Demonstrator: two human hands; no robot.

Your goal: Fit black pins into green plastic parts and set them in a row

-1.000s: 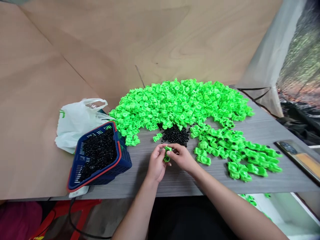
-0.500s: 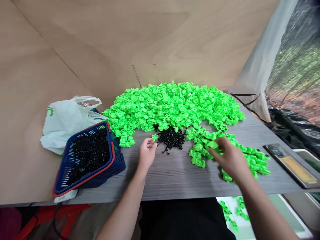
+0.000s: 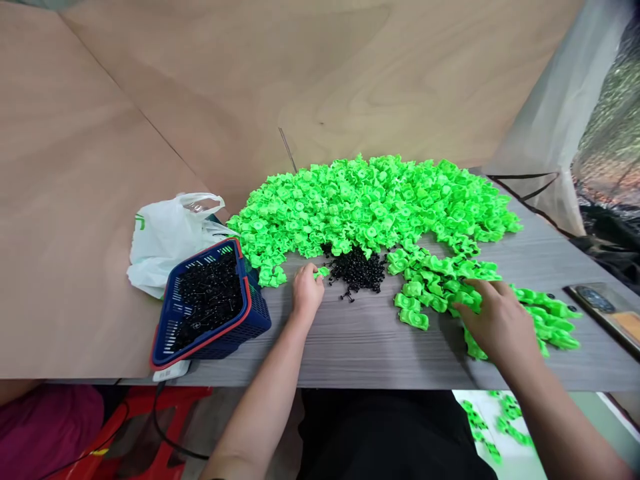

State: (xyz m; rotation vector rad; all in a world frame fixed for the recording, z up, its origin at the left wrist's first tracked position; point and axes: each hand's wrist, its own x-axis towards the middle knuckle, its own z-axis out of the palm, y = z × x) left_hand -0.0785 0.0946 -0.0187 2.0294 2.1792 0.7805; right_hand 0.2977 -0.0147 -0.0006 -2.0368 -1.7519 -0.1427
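My left hand [image 3: 307,288] is closed in a pinch on a small bright green plastic piece [image 3: 321,272], just left of a heap of small black pins [image 3: 357,269]. My right hand [image 3: 500,321] hovers low over a looser cluster of green plastic pieces [image 3: 425,293] on the right of the table. Its thumb and fingers are spread apart, and I see no piece gripped between them. Some pieces beside it show black ends. Behind both hands spreads a large pile of green plastic pieces [image 3: 370,207].
A blue basket [image 3: 257,320] with a red rim, filled with black pins, stands at the left. Behind it sits a white plastic bag [image 3: 165,233]. A phone [image 3: 600,303] lies at the right. Below the grey table [image 3: 360,360], more green pieces rest on a white surface.
My right hand has let go of a green piece over the right-hand cluster, and its fingers have spread. My left hand keeps its piece near the pins. The camera view has turned left.
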